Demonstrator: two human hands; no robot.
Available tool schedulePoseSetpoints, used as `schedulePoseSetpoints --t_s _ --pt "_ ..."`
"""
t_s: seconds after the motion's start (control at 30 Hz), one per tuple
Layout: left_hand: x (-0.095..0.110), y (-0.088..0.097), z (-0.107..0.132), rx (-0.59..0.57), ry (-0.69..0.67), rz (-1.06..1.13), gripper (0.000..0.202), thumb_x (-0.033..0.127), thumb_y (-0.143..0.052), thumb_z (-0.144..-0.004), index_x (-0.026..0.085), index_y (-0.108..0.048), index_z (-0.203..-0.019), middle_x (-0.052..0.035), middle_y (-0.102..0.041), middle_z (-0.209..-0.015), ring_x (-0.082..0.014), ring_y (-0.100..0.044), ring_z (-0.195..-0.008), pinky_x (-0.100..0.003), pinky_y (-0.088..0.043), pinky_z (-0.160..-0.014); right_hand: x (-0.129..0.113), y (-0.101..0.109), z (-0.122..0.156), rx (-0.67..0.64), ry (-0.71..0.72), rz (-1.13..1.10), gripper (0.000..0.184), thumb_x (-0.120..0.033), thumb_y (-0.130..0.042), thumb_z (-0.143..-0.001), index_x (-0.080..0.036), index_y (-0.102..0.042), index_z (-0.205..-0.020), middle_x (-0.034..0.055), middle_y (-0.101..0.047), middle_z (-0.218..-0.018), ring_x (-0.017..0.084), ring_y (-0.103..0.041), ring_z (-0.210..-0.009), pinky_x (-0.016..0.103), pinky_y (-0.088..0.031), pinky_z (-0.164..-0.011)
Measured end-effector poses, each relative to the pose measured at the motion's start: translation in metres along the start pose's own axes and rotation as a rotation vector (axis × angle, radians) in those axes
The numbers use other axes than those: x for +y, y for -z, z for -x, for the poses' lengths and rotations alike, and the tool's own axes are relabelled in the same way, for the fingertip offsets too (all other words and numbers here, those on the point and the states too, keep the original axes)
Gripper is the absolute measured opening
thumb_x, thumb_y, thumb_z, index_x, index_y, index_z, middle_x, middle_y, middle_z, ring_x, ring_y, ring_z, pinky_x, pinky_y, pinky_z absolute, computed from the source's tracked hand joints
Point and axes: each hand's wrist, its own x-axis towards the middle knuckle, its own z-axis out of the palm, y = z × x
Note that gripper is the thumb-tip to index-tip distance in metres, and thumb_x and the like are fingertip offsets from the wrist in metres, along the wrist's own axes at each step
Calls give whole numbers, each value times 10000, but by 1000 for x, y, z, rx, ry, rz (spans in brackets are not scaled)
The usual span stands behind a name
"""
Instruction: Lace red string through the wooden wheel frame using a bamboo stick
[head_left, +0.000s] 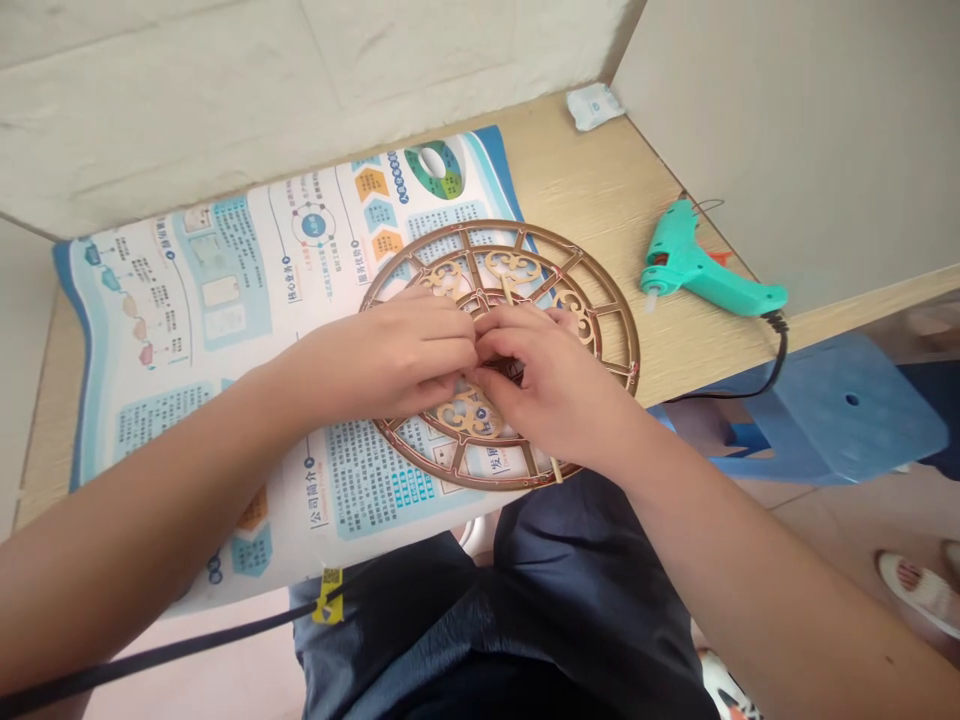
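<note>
Left hand (397, 352), right hand (551, 392) together, fingertips (466, 352) bunched at centre of wooden disc (517, 265) on poster (225, 320) (grip: cannot tell).

I cannot see the fretwork disc (574, 305) centre — left hand (390, 355) and right hand (559, 390) cover it; poster (187, 330) print unreadable.

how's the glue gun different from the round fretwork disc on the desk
The glue gun is solid teal plastic; the round fretwork disc is brown openwork. The gun lies untouched on the wooden desk, while the disc rests mostly on a printed poster under the left hand and right hand. Both share one desk.
</note>
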Motion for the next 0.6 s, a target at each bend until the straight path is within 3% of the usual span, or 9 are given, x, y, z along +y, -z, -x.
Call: schedulePoseSetpoints --t_s 0.27,0.37,0.5,0.6 --pt "8 4 -8 -15 -53 -175 139 95 -547 -1026 158 -592 -911 -36 -605 -859 -195 -589 -876 -361 -472 -853 -3 -3 -1 33 -18 21 127 -102 -755 -885 -160 -676 -803 25 -731 -1062 243 -662 -1132 440 -275 -980" --pt "9 4 -7 -9 -31 -119 142 85 -542 -1018 159 -600 -912 -32 -613 -871 -185 -595 -885 -354 -475 -864 -4 -3 -1 24 -18 21 136 -105 -747 -911 -165 -677 -810 27 -734 -1064 243 -660 -1141 432 -274 -989" --pt "13 6 -4 21 169 104 159 104 -505 -981 198 -630 -953 -4 -652 -893 -153 -614 -862 -316 -471 -850 -3 -3 1 29 -7 20 122 -103 -720 -940 -173 -698 -843 21 -746 -1099 234 -661 -1154 425 -262 -994" --pt "22 13 -5 21 391 170 80 204 -536 -943 211 -614 -926 8 -643 -824 -146 -598 -763 -312 -441 -751 -2 -3 2 36 7 26 118 -113 -712 -951 -186 -703 -858 18 -753 -1093 237 -661 -1145 423 -257 -994"
